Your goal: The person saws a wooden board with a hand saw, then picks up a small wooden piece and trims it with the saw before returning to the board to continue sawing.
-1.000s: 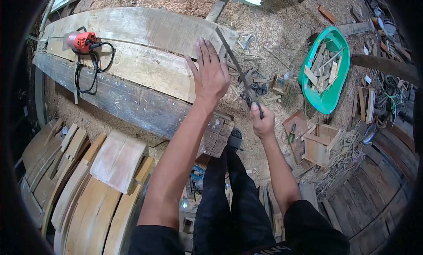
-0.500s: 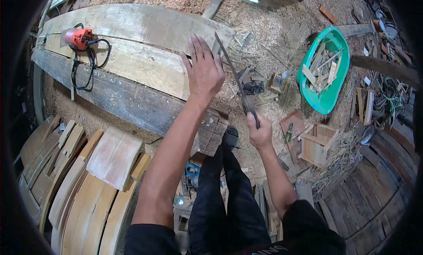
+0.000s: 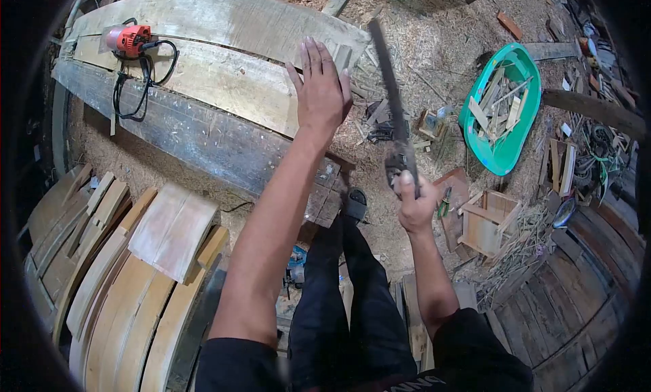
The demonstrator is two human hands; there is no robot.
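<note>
A handsaw (image 3: pixel 391 80) is in my right hand (image 3: pixel 416 203), its fingers wrapped round the dark handle. The blade points up and away, held out to the right of the bench end with a gap between it and my other hand. My left hand (image 3: pixel 320 97) lies palm down, fingers stretched forward, at the right end of the plank workbench (image 3: pixel 203 138). Just beyond its fingertips shows a small wood piece (image 3: pixel 344 56) at the bench's end.
A red power tool (image 3: pixel 130 41) with a black cord rests on the bench's left part. To the right, a green tub (image 3: pixel 522 136) holds wood scraps. Pliers (image 3: pixel 444 205) and a wooden box (image 3: pixel 483 229) lie on the shaving-strewn floor. Stacked boards (image 3: pixel 146 311) stand lower left.
My right hand has swung the saw rightward, so its blade is now farther from my left hand and the bench. My left hand stays at the bench end; the view has shifted slightly.
</note>
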